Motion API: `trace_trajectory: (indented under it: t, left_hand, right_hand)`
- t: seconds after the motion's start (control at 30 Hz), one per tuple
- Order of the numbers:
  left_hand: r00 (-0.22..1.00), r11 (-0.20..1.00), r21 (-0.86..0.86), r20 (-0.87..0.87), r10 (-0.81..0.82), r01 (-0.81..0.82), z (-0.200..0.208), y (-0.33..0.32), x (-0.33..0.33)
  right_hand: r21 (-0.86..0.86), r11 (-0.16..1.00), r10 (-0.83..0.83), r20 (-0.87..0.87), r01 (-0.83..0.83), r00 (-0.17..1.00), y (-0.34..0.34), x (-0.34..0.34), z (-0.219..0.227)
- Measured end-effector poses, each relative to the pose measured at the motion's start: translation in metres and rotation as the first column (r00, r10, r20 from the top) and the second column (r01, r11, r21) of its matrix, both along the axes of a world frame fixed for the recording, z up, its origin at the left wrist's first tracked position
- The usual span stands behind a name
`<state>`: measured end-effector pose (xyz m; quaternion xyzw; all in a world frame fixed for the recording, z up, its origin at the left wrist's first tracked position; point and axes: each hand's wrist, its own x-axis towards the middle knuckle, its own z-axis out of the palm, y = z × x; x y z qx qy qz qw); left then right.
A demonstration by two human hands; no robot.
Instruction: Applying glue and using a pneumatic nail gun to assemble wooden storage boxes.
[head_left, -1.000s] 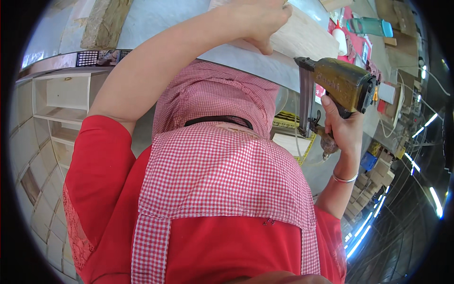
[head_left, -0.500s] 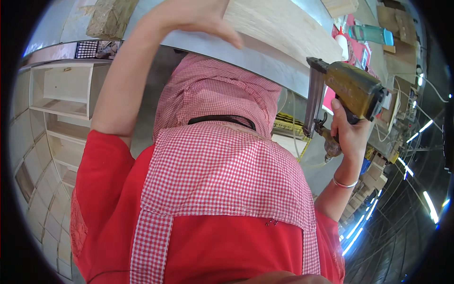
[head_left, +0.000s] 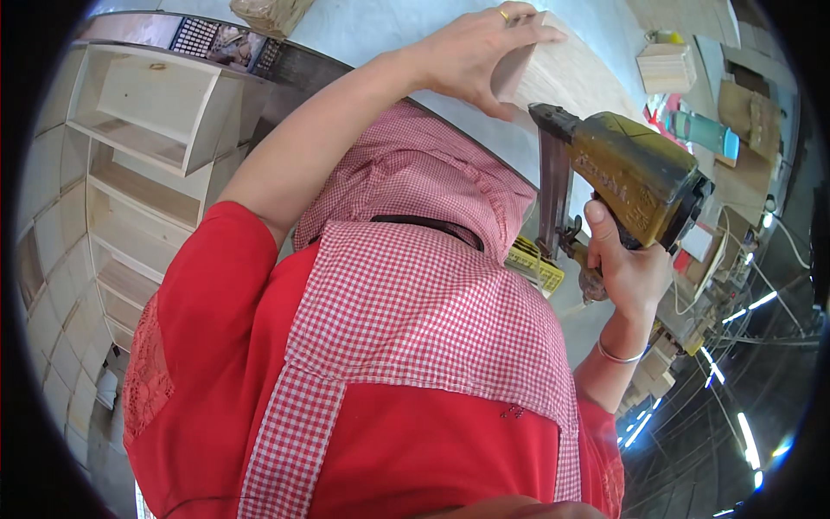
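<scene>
My left hand (head_left: 474, 62) spans the near-left end of a pale wooden board (head_left: 577, 73), thumb on one side and fingers on the other. The board lies on the light grey worktop (head_left: 363, 26); its far part runs behind the tool. My right hand (head_left: 629, 266) is wrapped round the handle of a worn, yellow-brown nail gun (head_left: 635, 169), thumb up along its side. The gun's dark nose (head_left: 553, 119) points left, close to the board's near edge. Whether it touches the wood, I cannot tell.
At the upper right are a wooden block (head_left: 667, 68), a teal bottle (head_left: 705, 131) and cardboard pieces (head_left: 750, 112). A wrapped bundle (head_left: 270, 13) sits on the worktop's far left. Pale wooden box units (head_left: 147, 104) stand stacked at left. The worktop's edge (head_left: 324, 65) runs before my apron.
My left hand has moved right and closed over the board's end. The nail gun has come slightly left, nearer that hand. The whole view has shifted as well.
</scene>
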<state>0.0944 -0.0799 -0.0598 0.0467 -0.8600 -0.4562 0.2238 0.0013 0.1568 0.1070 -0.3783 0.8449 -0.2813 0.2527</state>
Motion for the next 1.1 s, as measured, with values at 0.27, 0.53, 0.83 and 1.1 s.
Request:
trace_trajectory:
  t: [0.27, 0.53, 0.83, 1.1]
  left_hand:
    - [0.997, 0.998, -0.037, -0.067, 0.048, -0.051, 0.004, 0.004, -0.004]
    - [0.997, 0.997, -0.042, -0.042, 0.065, -0.067, 0.005, 0.002, -0.008]
    - [0.95, 0.876, -0.368, -0.089, 0.301, -0.312, -0.013, 0.019, -0.011]
    - [0.961, 0.973, -0.05, -0.18, 0.211, -0.224, -0.041, 0.041, -0.003]
  right_hand:
    - [0.044, 0.996, -0.075, 0.047, 0.073, 0.996, 0.0, -0.001, 0.002]
    - [0.069, 0.984, -0.171, 0.149, 0.162, 0.974, -0.008, 0.012, 0.004]
    - [0.057, 0.985, -0.168, 0.113, 0.162, 0.979, -0.011, 0.015, 0.004]
    - [0.081, 0.986, -0.145, -0.031, 0.147, 0.989, -0.009, 0.016, 0.006]
